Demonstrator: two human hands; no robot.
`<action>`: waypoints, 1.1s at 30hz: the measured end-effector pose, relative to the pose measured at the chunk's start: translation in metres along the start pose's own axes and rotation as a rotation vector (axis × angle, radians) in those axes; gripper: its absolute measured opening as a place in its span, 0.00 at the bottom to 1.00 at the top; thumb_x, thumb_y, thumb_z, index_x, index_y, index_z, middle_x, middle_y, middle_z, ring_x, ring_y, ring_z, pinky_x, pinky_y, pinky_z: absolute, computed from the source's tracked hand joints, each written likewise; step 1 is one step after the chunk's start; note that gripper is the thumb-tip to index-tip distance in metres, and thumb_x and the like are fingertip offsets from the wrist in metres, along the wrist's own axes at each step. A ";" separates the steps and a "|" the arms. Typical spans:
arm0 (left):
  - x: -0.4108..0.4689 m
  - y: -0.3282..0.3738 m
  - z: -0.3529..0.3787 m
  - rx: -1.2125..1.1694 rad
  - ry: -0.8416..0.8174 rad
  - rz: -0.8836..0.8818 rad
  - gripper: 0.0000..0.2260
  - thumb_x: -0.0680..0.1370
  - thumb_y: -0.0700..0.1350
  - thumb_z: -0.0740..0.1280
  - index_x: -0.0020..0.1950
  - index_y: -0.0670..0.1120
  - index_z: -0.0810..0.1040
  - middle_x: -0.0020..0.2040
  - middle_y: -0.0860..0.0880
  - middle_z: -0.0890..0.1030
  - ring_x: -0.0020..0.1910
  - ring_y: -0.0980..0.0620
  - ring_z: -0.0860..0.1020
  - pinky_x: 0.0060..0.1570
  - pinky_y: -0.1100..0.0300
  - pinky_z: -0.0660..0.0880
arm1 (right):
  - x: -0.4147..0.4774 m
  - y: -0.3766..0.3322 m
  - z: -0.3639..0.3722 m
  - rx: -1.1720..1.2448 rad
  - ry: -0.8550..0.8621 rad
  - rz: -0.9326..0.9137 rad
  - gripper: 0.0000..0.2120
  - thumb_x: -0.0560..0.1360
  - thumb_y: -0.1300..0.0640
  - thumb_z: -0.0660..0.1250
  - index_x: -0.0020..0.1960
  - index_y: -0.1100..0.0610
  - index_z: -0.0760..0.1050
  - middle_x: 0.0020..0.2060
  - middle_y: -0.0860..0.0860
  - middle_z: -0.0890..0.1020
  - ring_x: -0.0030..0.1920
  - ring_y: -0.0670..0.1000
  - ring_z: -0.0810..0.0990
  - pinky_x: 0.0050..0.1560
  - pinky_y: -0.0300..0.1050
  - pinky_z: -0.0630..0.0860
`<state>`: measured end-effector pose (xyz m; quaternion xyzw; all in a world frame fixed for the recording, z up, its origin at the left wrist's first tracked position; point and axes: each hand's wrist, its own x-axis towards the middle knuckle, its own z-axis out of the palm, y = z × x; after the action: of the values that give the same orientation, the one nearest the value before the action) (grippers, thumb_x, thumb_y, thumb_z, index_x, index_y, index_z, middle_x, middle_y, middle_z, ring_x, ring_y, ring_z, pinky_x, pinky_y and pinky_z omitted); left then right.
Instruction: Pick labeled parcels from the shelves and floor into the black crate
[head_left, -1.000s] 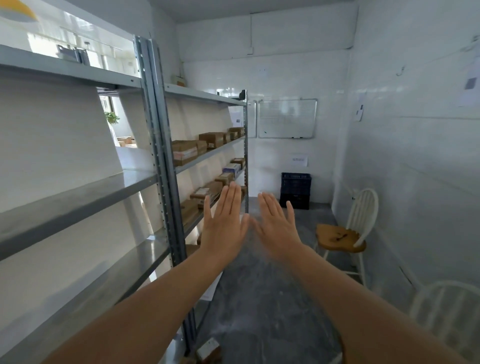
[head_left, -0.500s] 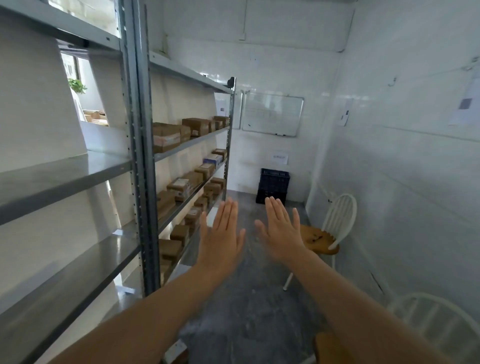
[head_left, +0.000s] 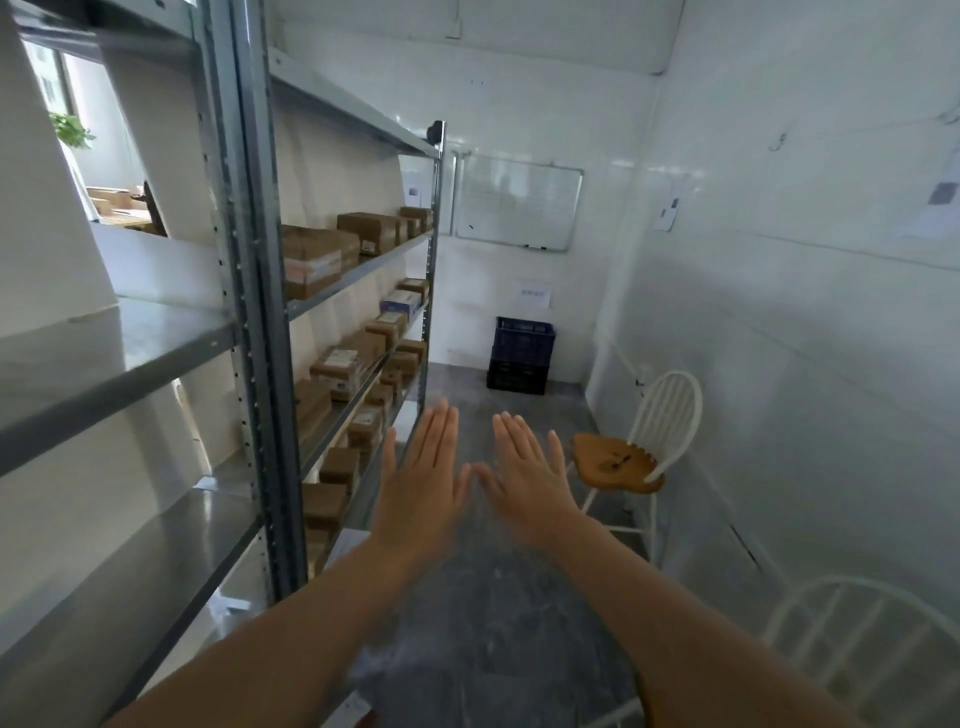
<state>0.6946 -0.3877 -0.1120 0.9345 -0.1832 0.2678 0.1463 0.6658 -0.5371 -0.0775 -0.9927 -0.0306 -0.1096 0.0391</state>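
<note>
No text legible. Parcel labels (head_left: 318, 269) blurred. Wall sign (head_left: 534, 294) above crate (head_left: 524, 340): faint line, unreadable. Whiteboard (head_left: 517, 207) marks and papers (head_left: 671, 210) on right wall too small.

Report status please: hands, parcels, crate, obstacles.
Left hand, right hand open, holding nothing. Parcels on shelves, black crate far ahead. Chair on right side.

Seemingly free aisle (head_left: 498, 597) between shelving (head_left: 258, 364), chair (head_left: 618, 462)
</note>
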 end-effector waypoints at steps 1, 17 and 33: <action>0.000 -0.006 0.004 -0.002 -0.011 0.016 0.29 0.82 0.57 0.45 0.81 0.47 0.48 0.81 0.49 0.48 0.79 0.52 0.44 0.74 0.45 0.40 | 0.003 -0.002 0.004 -0.001 0.003 0.008 0.38 0.78 0.34 0.37 0.80 0.55 0.40 0.80 0.49 0.43 0.79 0.47 0.37 0.73 0.54 0.31; -0.020 -0.048 0.021 0.050 -0.164 -0.107 0.28 0.84 0.53 0.49 0.81 0.45 0.44 0.81 0.48 0.45 0.80 0.52 0.44 0.74 0.45 0.37 | 0.040 0.002 0.056 0.051 -0.076 -0.063 0.31 0.84 0.44 0.48 0.81 0.56 0.42 0.80 0.50 0.45 0.79 0.48 0.41 0.76 0.58 0.35; -0.030 -0.049 0.068 0.209 -0.206 -0.404 0.28 0.85 0.55 0.50 0.81 0.46 0.46 0.81 0.50 0.48 0.80 0.52 0.45 0.76 0.44 0.41 | 0.075 -0.002 0.136 0.292 -0.224 -0.355 0.32 0.83 0.43 0.50 0.81 0.55 0.43 0.80 0.51 0.47 0.79 0.49 0.42 0.76 0.58 0.36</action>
<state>0.7221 -0.3614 -0.1925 0.9846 0.0221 0.1541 0.0801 0.7684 -0.5198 -0.1929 -0.9615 -0.2243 0.0014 0.1587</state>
